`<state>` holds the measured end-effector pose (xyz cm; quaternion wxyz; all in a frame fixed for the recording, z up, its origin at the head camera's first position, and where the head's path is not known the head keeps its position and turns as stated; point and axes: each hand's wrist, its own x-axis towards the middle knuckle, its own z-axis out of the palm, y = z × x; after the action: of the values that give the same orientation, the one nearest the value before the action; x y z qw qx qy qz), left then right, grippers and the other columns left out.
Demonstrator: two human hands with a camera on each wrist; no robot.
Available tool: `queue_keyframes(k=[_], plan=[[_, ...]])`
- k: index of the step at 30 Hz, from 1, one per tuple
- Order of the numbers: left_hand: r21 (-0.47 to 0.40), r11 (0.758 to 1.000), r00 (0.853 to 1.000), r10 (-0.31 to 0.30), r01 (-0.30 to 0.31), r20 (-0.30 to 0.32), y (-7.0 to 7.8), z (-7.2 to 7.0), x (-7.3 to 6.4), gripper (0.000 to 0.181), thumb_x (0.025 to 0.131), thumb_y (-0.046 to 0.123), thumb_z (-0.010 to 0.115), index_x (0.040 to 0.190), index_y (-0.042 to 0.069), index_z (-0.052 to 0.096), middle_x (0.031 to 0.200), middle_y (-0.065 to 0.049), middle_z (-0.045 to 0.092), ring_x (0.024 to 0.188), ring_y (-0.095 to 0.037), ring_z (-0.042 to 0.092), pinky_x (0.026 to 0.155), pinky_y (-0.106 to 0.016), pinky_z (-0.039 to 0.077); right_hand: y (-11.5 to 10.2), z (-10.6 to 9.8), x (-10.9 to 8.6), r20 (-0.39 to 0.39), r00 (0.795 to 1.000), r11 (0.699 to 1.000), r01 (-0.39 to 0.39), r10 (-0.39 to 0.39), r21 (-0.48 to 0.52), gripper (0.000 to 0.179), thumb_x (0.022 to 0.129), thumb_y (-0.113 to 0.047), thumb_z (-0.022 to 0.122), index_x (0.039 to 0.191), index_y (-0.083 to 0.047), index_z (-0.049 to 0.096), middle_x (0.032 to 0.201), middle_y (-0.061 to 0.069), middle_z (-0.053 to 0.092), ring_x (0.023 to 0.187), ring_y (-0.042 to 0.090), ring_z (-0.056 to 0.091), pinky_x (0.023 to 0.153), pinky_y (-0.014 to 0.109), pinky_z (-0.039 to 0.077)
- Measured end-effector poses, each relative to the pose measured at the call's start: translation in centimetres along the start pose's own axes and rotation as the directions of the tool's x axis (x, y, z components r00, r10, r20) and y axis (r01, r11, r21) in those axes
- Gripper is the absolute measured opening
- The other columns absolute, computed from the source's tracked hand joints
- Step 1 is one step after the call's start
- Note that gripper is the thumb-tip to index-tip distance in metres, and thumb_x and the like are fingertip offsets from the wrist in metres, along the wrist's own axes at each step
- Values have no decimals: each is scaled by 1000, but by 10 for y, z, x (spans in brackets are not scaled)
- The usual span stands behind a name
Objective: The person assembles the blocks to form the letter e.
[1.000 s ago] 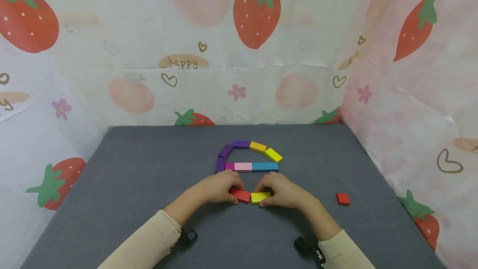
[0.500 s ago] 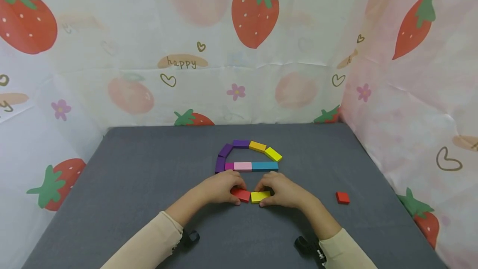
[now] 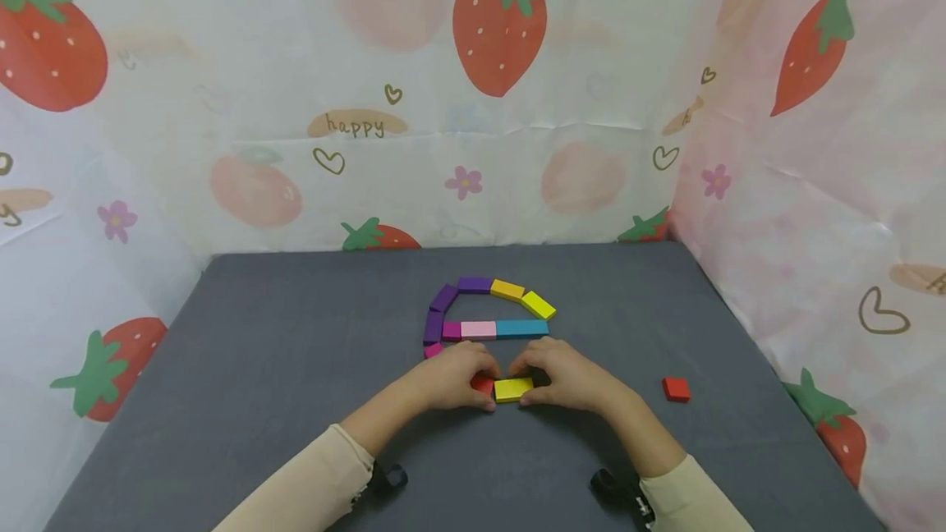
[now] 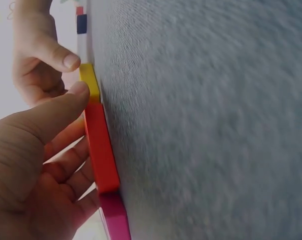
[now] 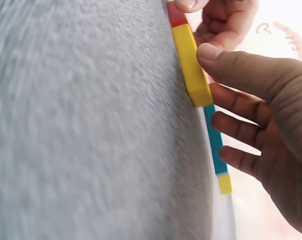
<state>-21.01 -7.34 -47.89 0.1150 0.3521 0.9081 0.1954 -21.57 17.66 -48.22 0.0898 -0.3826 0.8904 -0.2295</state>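
My left hand (image 3: 451, 378) lies over a red block (image 4: 102, 150), thumb on its near side and fingers on its far side, at the end that meets a yellow block (image 3: 513, 390). Most of the red block is hidden in the head view. In the left wrist view a magenta block (image 4: 115, 215) adjoins its other end. My right hand (image 3: 572, 376) pinches the yellow block near its right end between thumb and fingers. The red and yellow blocks sit end to end on the dark grey tabletop (image 3: 310, 335).
Beyond the hands, purple blocks (image 3: 434, 327), an orange block (image 3: 507, 290) and another yellow block (image 3: 539, 304) form an arc. A row of magenta, pink (image 3: 479, 330) and blue (image 3: 521, 329) blocks runs beneath it. A loose red block (image 3: 676, 389) lies to the right.
My left hand has slid right along the red block, covering more of it and uncovering a magenta block at the left. My right hand has shifted slightly right on the yellow block.
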Motion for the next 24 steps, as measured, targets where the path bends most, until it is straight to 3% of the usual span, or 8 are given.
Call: queue_keyframes(k=[7, 14, 24], plan=[[-35, 999, 1000, -7, 7, -17, 6, 6, 5, 37, 86, 41, 83, 116, 22, 73, 100, 12, 61, 92, -8, 51, 82, -26, 45, 7, -8, -13, -46, 999, 1000, -17, 16, -9, 35, 87, -31, 83, 120, -24, 72, 114, -14, 66, 110, 12, 56, 99, 43, 48], [-38, 999, 1000, -24, 24, -19, 10, 12, 11, 43, 86, 45, 82, 123, 25, 72, 106, 13, 63, 95, -7, 52, 89, -33, 44, 11, -19, -29, -88, 994, 998, -57, 57, -4, 36, 89, -29, 82, 123, -22, 71, 117, -11, 66, 113, 15, 55, 99, 46, 49], [-39, 999, 999, -33, 32, -31, 11, 17, 16, 43, 85, 44, 83, 121, 24, 72, 106, 13, 63, 93, -5, 52, 86, -31, 41, 22, -34, -54, -169, 982, 996, -93, 89, -14, 36, 88, -22, 82, 122, -19, 72, 120, -12, 65, 119, 18, 57, 101, 50, 49]])
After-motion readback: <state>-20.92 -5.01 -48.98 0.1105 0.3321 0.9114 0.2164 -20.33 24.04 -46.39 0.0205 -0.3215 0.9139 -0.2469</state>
